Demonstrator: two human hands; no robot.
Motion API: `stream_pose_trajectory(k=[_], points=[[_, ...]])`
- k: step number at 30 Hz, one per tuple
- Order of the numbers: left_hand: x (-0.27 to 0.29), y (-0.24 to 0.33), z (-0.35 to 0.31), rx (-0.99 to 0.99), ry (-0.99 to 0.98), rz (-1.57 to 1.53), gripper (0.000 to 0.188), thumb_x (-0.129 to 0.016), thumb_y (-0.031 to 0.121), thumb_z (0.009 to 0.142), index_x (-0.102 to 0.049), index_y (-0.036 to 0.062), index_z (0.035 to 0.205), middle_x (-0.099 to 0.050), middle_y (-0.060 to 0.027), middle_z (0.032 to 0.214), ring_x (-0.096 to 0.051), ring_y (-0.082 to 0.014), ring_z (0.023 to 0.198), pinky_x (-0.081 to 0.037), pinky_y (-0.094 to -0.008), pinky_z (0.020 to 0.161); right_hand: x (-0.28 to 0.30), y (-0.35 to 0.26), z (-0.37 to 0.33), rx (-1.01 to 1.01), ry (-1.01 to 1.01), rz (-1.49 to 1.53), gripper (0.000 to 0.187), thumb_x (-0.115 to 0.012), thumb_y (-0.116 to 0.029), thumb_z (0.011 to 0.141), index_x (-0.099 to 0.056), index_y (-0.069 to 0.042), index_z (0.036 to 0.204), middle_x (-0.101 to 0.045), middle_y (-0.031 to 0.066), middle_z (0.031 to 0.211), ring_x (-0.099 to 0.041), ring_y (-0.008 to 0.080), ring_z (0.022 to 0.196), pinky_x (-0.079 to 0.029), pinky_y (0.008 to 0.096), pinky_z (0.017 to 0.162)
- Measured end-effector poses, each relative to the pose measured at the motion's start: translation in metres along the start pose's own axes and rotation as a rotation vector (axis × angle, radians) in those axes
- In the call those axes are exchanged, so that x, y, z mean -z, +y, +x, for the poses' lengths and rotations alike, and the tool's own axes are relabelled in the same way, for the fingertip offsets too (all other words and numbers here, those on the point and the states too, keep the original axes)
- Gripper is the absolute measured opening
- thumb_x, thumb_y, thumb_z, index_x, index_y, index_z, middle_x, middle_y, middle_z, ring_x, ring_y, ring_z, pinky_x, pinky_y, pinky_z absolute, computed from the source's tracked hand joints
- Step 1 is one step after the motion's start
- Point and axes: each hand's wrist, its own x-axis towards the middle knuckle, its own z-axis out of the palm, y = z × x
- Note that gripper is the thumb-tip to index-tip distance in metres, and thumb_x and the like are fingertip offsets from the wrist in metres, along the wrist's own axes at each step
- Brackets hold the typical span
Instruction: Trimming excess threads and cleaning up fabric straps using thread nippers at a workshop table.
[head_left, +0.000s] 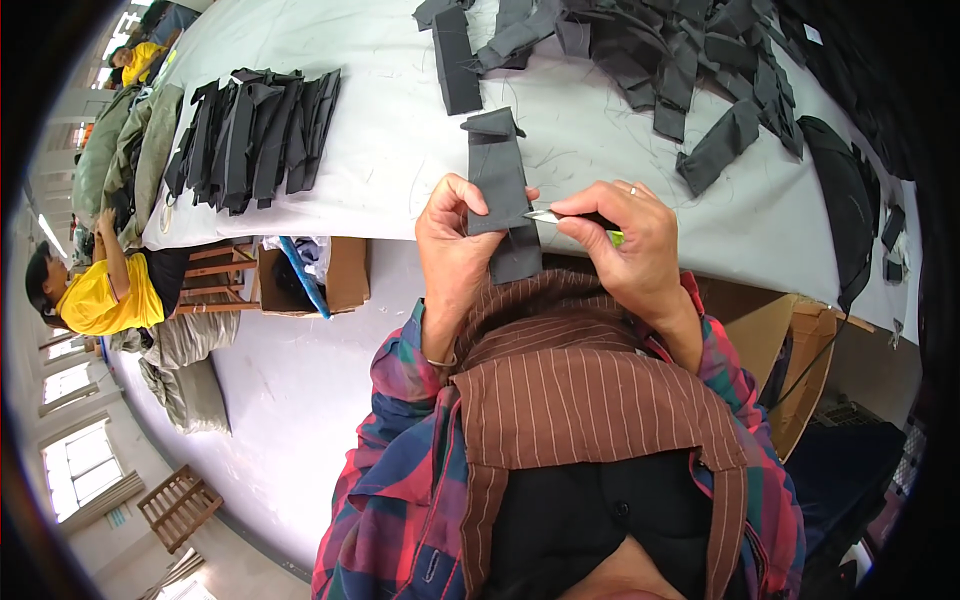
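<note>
My left hand [455,235] pinches a dark grey folded fabric strip [497,170] at the table's front edge, thumb on top. The strip's far end is folded over and its near end hangs down toward my apron. From the right, my right hand [630,235] is closed round thread snips [545,214], mostly hidden by the fingers. Their silver pointed tip meets the strip's right edge, close to my left fingertips. A bit of bright yellow-green shows under my right fingers; I cannot tell what it belongs to.
A row of stacked dark strips [255,135] lies at the left. A loose heap of dark pieces [650,50] covers the far right, with one folded strip [455,60] beside it. Cardboard boxes [348,275] stand below the table. A person in yellow [115,290] works at the left.
</note>
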Motion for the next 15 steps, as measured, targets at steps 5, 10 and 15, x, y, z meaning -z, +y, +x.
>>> stream_pose_trajectory(k=[5, 10, 15], points=[[0.001, 0.002, 0.005, -0.020, -0.016, 0.093, 0.029, -0.060, -0.011, 0.082, -0.041, 0.0102, 0.085, -0.067, -0.0244, 0.098, -0.066, -0.0241, 0.095, -0.054, -0.0297, 0.079, -0.002, 0.007, 0.003, -0.080, 0.039, 0.099, 0.010, -0.072, -0.014, 0.077, -0.066, -0.010, 0.084, -0.064, 0.0021, 0.072, -0.057, 0.0202, 0.061, -0.038, 0.0303, 0.061], [0.002, 0.000, 0.005, -0.016, -0.008, 0.172, 0.029, -0.061, -0.013, 0.079, -0.043, 0.0095, 0.084, -0.067, -0.0171, 0.095, -0.065, -0.0174, 0.091, -0.053, -0.0262, 0.076, -0.004, 0.007, 0.008, 0.014, -0.061, 0.035, 0.013, -0.073, -0.016, 0.075, -0.066, -0.011, 0.085, -0.065, 0.0003, 0.074, -0.058, 0.0188, 0.062, -0.037, 0.0308, 0.059], [-0.002, 0.002, 0.006, -0.074, -0.030, 0.329, 0.028, -0.063, -0.011, 0.078, -0.043, 0.0084, 0.083, -0.069, -0.0141, 0.093, -0.066, -0.0174, 0.093, -0.051, -0.0260, 0.078, -0.012, 0.010, 0.012, 0.077, -0.065, 0.005, 0.014, -0.073, -0.017, 0.074, -0.066, -0.012, 0.084, -0.064, -0.0004, 0.073, -0.057, 0.0177, 0.061, -0.035, 0.0311, 0.057]])
